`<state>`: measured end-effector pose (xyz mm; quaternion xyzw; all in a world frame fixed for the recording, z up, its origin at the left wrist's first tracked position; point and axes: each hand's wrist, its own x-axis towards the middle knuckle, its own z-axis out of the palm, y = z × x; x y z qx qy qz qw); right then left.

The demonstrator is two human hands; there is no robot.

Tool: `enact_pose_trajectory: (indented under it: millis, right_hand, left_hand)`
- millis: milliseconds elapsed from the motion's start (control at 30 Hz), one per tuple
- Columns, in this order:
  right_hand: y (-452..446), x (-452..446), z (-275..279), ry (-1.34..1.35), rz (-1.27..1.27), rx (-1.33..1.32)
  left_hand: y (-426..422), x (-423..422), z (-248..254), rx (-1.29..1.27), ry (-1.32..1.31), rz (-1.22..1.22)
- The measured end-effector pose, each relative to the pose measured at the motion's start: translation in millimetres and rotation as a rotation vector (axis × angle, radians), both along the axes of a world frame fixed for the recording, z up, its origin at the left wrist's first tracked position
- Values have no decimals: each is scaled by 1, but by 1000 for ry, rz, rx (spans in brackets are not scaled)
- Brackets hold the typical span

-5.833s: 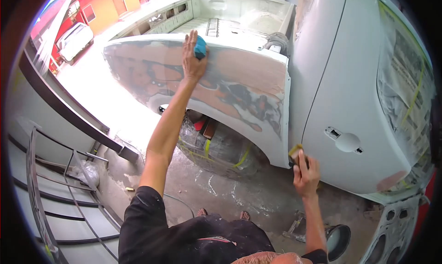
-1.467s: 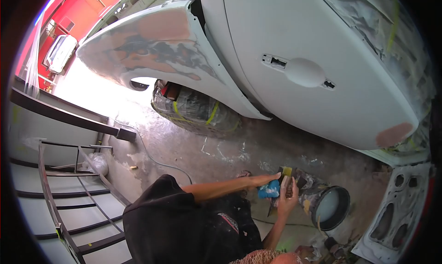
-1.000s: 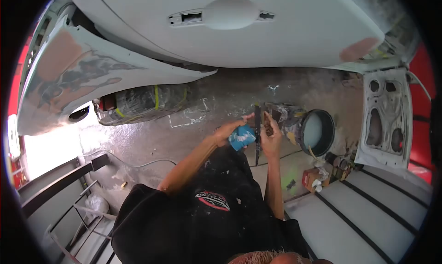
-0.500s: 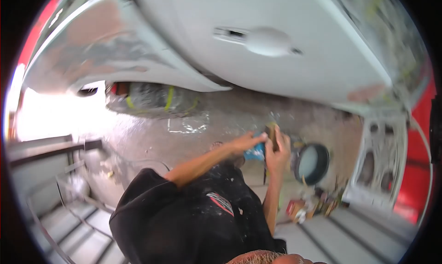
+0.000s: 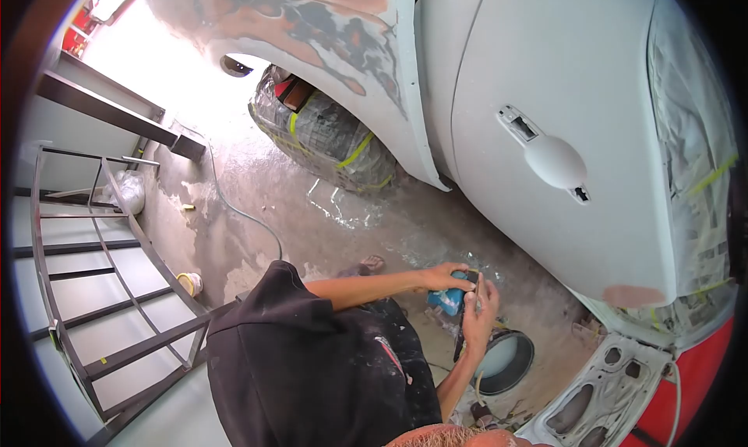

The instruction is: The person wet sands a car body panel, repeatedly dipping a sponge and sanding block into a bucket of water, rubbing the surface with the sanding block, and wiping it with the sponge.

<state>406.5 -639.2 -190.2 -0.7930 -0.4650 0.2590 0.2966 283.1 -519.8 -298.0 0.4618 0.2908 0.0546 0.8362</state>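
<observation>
My left hand [image 5: 447,278] is closed on a blue tool [image 5: 446,300] that looks like a sander. My right hand [image 5: 480,311] meets it from the right, its fingers pressed to the tool's flat brownish pad [image 5: 472,278]. Fingers hide much of the pad. Both hands are in front of my body, above the floor. Just beyond my right wrist, a dark bucket [image 5: 523,361] of cloudy liquid stands on the floor.
A pale car door [image 5: 499,213] and a patchy, partly sanded fender [image 5: 343,50] rise ahead. The wheel [image 5: 327,143] is wrapped in taped plastic. A metal frame [image 5: 128,279] leans at left; a hose [image 5: 226,198] crosses the floor. A stripped panel [image 5: 580,400] is at lower right.
My view has turned, so the car door and fender now appear tilted and the metal frame shows more fully. My hands remain together at the blue sander; its pad is now less visible.
</observation>
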Motion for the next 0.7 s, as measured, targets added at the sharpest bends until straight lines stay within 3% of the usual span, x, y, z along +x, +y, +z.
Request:
enact_pose_trajectory:
  millis: [67,333,467,533,633,667,700]
  right_hand:
    - [1,3,3,271,-12,-93]
    - [-47,36,-7,434,-54,42]
    - [-110,82,-23,471,-172,122]
    - [-142,106,-25,405,-182,148]
    - [-205,153,-58,345,-251,218]
    - [-227,168,-64,452,-350,175]
    - [-249,181,-68,559,-443,123]
  left_hand:
    - [3,-5,3,-114,10,-3]
    - [-16,27,32,-128,-66,-167]
    - [-73,85,12,-67,-22,-169]
    - [-100,103,37,-78,-1,-210]
    - [-161,141,-2,-173,177,-25]
    - [-172,145,0,-336,-33,-83]
    - [-185,145,3,-446,-41,-59]
